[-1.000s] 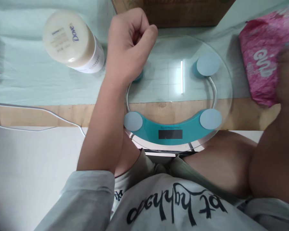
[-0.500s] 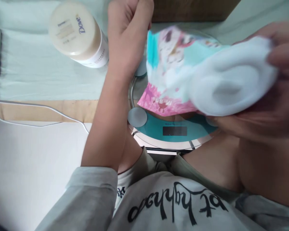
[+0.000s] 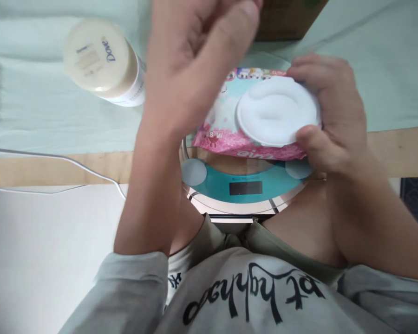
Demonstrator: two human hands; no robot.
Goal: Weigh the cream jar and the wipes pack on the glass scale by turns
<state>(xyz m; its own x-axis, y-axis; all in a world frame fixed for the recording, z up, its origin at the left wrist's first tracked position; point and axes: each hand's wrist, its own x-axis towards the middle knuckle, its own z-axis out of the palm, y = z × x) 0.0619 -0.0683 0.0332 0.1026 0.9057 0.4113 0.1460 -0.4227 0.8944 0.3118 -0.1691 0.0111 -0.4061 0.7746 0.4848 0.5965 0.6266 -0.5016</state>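
Observation:
In the head view, my right hand grips the right end of a pack of wet wipes, with the thumb at the edge of its white oval lid. The lid is closed, and the pack is pink and light blue with cartoon prints. It is over a glass scale with a teal band and a dark display. My left hand is raised over the pack's left end, fingers curled in and thumb pointing to the upper right. Whatever those fingers hold, if anything, is hidden.
A cream-lidded Dove container stands left of my left forearm on the pale green cloth. At the top is a brown box. A white cable runs along the wooden edge at left.
My right hand has brought the wet wipes pack left and turned it, so its lid now faces up. The left hand has shifted right and nearer to the camera.

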